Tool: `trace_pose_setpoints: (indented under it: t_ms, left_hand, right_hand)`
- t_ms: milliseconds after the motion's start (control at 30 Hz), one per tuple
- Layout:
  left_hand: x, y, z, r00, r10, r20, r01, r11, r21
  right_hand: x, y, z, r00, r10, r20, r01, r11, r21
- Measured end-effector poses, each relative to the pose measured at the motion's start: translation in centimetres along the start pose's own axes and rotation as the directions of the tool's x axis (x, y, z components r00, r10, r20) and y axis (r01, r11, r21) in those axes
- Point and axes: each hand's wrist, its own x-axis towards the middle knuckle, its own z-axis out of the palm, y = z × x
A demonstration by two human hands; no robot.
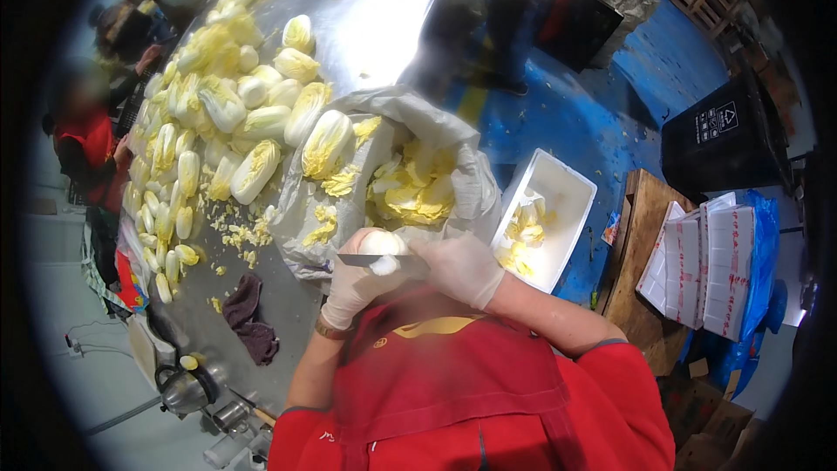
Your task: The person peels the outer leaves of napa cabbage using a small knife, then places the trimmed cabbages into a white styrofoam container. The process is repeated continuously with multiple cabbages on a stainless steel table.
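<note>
My gloved left hand [356,288] holds a napa cabbage with its white stem end [376,243] up, close in front of my apron. In my gloved right hand [461,268] is a knife, its handle hidden by the fingers. The knife's blade [358,260] lies across the stem end, with a small white cut piece [384,265] against it. Just beyond both hands, a white woven sack [467,173] stands open with loose yellow cabbage leaves [415,193] inside. One whole napa cabbage [325,144] rests on the sack's folded edge.
A heap of napa cabbages [222,104] covers the metal table's left side. Trimmings [245,235] and a dark cloth [250,320] lie nearer. Right of the sack, a white foam box [565,209] holds leaves. A black bin [726,131] stands farther right. Several people work across the table.
</note>
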Motion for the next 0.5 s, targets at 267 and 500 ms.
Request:
trace_pose_setpoints:
  t_ms: [267,500]
  left_hand:
    - [-0.3,0.0,0.1,0.999,0.012,0.03,-0.014,0.998,0.059]
    - [0.1,0.4,-0.9,1.0,-0.015,0.004,0.015,0.999,0.039]
  right_hand:
    - [-0.1,2.0,1.9,0.998,0.058,-0.006,-0.058,0.996,-0.069]
    - [1.8,6.0,2.4,0.958,0.227,0.174,-0.206,0.97,-0.129]
